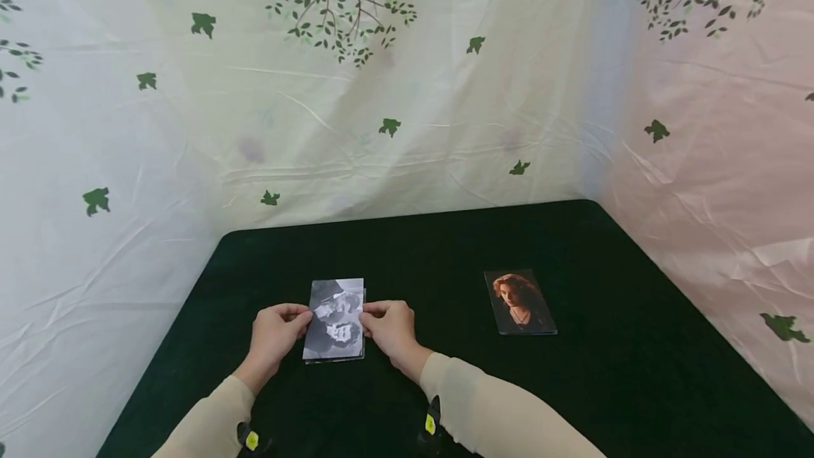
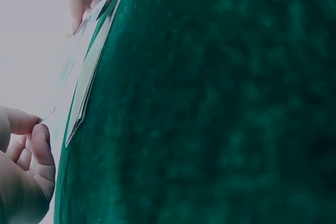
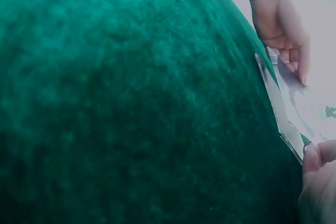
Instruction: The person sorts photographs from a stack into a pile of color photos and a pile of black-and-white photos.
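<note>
A black-and-white photo card [image 1: 334, 318] is pinched at its left edge by my left hand [image 1: 272, 338] and at its right edge by my right hand [image 1: 393, 331], thumbs on top. Beneath it lies a thin stack of cards [image 2: 90, 74], its edges showing below and to the right of the held card in the head view. Both wrist views show a narrow gap between the held card [image 3: 295, 94] and the stack [image 3: 273, 98], with the card slightly raised. Most of the stack's top is hidden by the card.
Right of my hands, a dark photo card [image 1: 520, 302] with a red-haired figure lies on the dark green cloth-covered table [image 1: 432, 253], its lower edge looking slightly thick. Pale hangings with green leaves [image 1: 390, 127] rise behind the table and at its sides.
</note>
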### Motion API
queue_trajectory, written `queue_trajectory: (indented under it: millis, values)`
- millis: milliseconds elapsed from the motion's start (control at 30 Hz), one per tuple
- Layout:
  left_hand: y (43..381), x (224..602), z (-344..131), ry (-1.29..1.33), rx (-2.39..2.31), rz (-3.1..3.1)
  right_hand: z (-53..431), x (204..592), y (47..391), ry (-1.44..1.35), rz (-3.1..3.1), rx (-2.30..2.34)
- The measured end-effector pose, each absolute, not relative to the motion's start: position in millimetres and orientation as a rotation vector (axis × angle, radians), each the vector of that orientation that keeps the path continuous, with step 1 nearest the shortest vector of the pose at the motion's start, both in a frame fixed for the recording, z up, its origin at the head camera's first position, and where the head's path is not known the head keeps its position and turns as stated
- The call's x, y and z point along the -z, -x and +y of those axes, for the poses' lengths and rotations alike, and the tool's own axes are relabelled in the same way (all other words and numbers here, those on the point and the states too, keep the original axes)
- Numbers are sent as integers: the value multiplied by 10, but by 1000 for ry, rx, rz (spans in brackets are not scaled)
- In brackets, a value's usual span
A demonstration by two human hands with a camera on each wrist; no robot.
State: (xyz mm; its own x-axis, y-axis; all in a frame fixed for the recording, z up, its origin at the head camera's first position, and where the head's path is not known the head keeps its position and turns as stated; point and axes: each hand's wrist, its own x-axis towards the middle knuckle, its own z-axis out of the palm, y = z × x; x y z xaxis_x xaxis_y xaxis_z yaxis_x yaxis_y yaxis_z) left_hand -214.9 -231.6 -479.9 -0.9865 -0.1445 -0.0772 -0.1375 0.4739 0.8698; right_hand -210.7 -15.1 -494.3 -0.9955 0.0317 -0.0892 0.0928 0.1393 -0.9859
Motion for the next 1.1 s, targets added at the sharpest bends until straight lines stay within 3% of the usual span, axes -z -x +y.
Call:
queue_trajectory:
  millis: [467, 1100]
  values:
    - [2128, 4867, -2364, -241, 1491, -2810, -228, 5005, 2074, -48, 2725, 1720]
    - [2215, 4956, -2316, -244, 1371, -2890, -271, 5029, 2074, -131, 2847, 1665]
